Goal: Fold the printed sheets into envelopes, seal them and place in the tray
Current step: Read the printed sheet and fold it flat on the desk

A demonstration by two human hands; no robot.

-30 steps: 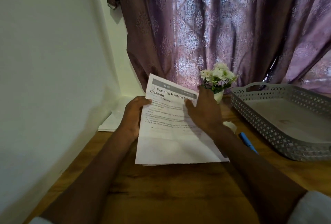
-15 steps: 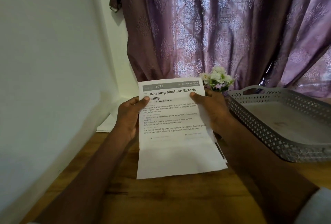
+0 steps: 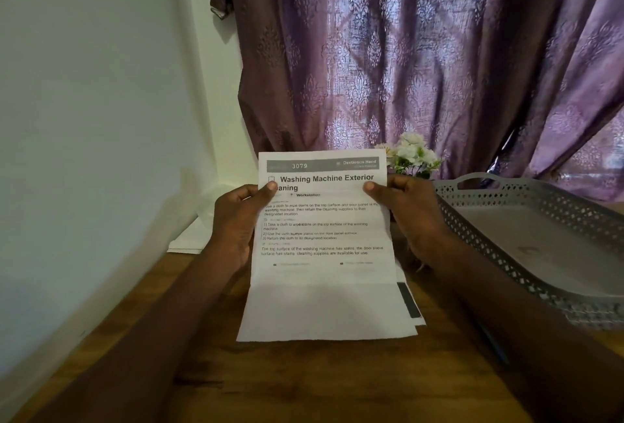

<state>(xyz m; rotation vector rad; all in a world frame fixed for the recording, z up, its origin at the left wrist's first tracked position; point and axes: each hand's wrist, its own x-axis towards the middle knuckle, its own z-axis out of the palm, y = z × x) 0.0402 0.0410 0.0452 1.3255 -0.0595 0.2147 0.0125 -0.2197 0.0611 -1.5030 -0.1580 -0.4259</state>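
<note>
Head view: printed sheet (image 3: 324, 253) pinched between left hand (image 3: 236, 223) and right hand (image 3: 412, 216).

Two bare forearms reach in from the bottom corners of the view, uncovered from elbow to wrist. Neither wrist carries a watch, a band or a sleeve cuff. The left hand (image 3: 236, 223) and right hand (image 3: 410, 216) are ungloved and ringless, with short, trimmed thumbnails showing pale at the tips.

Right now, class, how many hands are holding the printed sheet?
2. The left hand pinches the printed sheet at its left edge; the right hand pinches its right edge.
</note>
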